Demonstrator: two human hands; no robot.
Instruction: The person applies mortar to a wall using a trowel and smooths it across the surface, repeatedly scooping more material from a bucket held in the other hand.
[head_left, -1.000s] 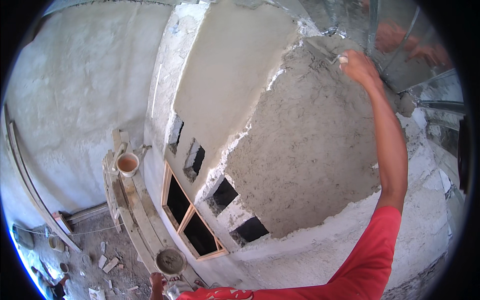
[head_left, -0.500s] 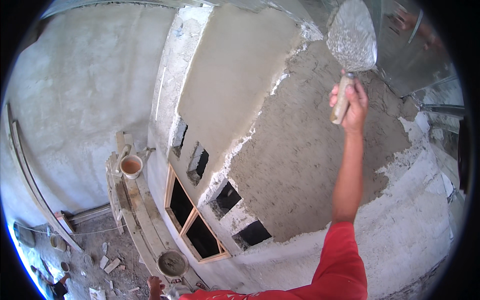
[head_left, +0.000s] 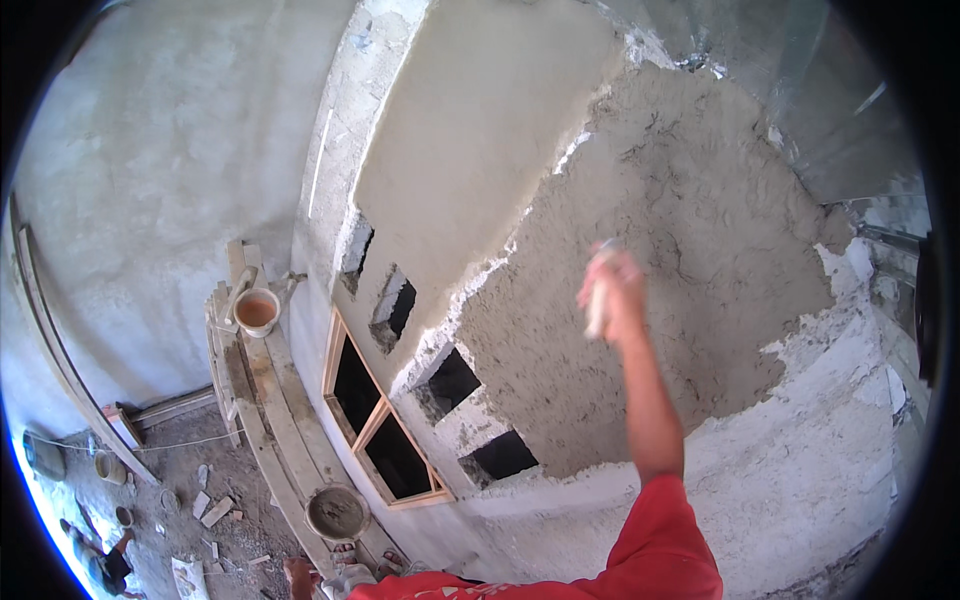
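My right hand is wrapped round the pale handle of a trowel, in front of a wall patch of rough wet plaster. Motion smears the hand, and the trowel's blade can hardly be made out against the grey. Low at the bottom edge, my left hand hangs near the plank scaffold, its fingers too small and partly hidden to read. Nearest to it stands a bucket of grey mortar on the planks.
A wooden window frame and several square holes break the wall. Smoother plaster lies left of the rough patch. A white bucket of reddish liquid stands farther along the planks. Another person is on the rubble-strewn floor below.
My right hand has swung down and left with the trowel, from the upper right to the middle of the rough plaster. The blade, clearly seen raised before, is now indistinct.
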